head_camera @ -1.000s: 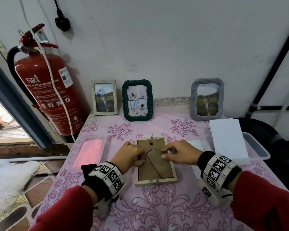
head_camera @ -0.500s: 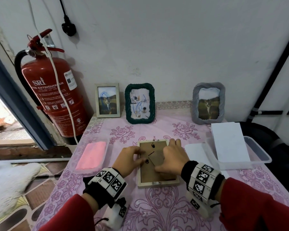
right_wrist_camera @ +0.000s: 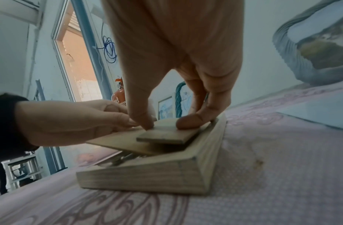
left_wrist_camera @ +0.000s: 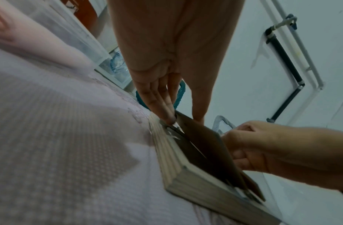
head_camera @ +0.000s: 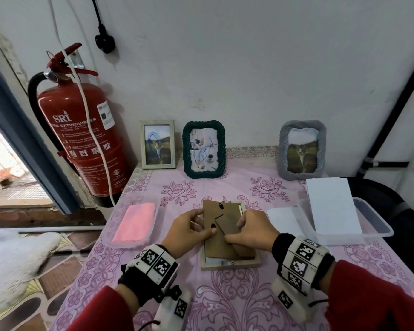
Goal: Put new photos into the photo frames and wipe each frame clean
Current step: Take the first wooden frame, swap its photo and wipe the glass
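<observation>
A pale wooden photo frame [head_camera: 230, 262] lies face down in the middle of the table. Its brown backing board [head_camera: 215, 210] is tilted up out of the frame, raised on the left. My left hand [head_camera: 204, 223] pinches the board's left edge, thumb on top and fingers [left_wrist_camera: 165, 109] underneath. My right hand [head_camera: 237, 229] pinches the board's stand flap [right_wrist_camera: 167, 132] between thumb and forefinger [right_wrist_camera: 193, 121]. A strip of white shows under the board at the frame's near edge [head_camera: 219, 261]. White photo sheets [head_camera: 330, 206] lie across a clear plastic box on the right.
Three framed photos stand along the wall: a small wooden one [head_camera: 157, 144], a green braided one [head_camera: 204, 149] and a grey one [head_camera: 302, 150]. A pink cloth [head_camera: 134, 222] lies in a clear tray on the left. A red fire extinguisher [head_camera: 81, 139] stands beyond the table's left edge.
My right hand moved from the frame's right edge onto the stand flap. The backing board, flat in the frame before, is now lifted on its left side by both hands.
</observation>
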